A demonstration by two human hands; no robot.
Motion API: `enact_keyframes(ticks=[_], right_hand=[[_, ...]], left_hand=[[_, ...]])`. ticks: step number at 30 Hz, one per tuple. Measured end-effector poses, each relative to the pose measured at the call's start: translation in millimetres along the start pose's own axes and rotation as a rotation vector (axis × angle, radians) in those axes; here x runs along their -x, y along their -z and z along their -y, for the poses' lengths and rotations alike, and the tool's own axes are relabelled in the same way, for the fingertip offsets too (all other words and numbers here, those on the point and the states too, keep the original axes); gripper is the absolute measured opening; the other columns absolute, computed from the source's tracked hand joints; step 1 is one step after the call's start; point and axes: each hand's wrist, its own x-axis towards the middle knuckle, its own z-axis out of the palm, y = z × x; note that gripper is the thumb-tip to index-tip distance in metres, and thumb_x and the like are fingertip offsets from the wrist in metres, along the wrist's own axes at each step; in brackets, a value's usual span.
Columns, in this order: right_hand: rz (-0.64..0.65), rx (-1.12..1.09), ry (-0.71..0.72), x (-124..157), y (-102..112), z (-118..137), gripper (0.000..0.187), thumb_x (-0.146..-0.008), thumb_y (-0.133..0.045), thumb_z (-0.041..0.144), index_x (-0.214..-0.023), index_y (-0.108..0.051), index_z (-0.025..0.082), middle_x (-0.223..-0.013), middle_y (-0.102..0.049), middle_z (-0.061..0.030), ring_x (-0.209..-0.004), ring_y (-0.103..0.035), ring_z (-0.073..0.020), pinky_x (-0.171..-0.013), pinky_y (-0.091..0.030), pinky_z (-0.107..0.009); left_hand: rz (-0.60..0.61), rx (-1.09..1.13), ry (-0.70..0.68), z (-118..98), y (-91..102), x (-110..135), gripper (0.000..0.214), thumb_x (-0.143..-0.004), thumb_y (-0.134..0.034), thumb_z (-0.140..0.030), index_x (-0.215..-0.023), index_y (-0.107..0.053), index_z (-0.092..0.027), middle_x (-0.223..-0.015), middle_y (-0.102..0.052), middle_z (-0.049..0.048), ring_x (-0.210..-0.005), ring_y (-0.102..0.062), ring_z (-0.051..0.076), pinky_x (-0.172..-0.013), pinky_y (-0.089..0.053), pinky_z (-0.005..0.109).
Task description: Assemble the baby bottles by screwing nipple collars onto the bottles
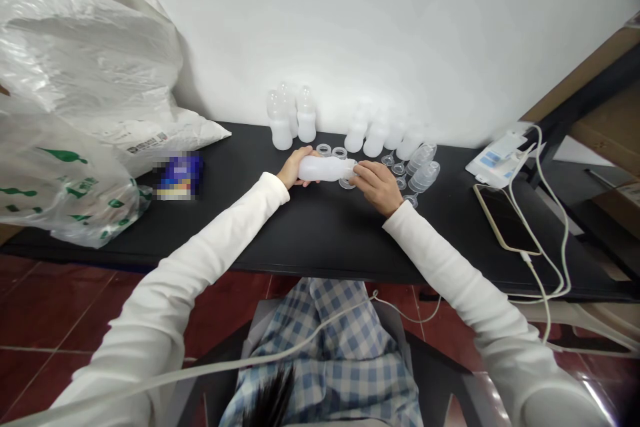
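Observation:
My left hand (296, 167) is wrapped round the base end of a milky white baby bottle (323, 169), which lies sideways above the table. At its neck end, the fingers of my right hand (377, 183) pinch a small clear piece, partly hidden by the fingertips. Clear collar rings (323, 149) lie just behind and under the bottle. To the right of my right hand are several clear bottle nipples (399, 169) and stacked clear caps (424, 177).
Capped bottles (306, 115) stand at the back; uncapped bottles (376, 139) stand right of them. Plastic bags (90, 80) and a blue packet (181, 175) fill the left side. A phone (506, 219) with a white cable (565, 240) lies right. Another cable crosses my lap.

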Motion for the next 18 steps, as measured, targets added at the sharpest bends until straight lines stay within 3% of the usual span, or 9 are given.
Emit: enact_keyframes(ticks=[9, 18], right_hand=[[-0.140, 0.034, 0.041, -4.7, 3.6, 3.6, 0.030, -0.103, -0.042, 0.014, -0.097, -0.070, 0.024, -0.108, -0.075, -0.0070, -0.112, -0.067, -0.0187, -0.088, -0.055, -0.037], [-0.148, -0.031, -0.039, -10.1, 8.2, 3.8, 0.026, -0.102, -0.042, 0.013, -0.098, -0.066, 0.023, -0.107, -0.075, -0.0071, -0.108, -0.069, -0.0183, -0.088, -0.054, -0.035]], left_hand=[[0.003, 0.034, 0.038, 0.5, 2.6, -0.2, 0.049, -0.083, -0.045, -0.064, -0.074, -0.054, -0.017, -0.048, -0.063, 0.0072, -0.025, -0.044, 0.012, -0.026, -0.014, 0.021], [-0.026, 0.038, 0.007, 2.0, 2.4, -1.0, 0.044, -0.083, -0.044, -0.059, -0.071, -0.052, -0.017, -0.047, -0.062, 0.0064, -0.024, -0.042, 0.012, -0.025, -0.016, 0.021]])
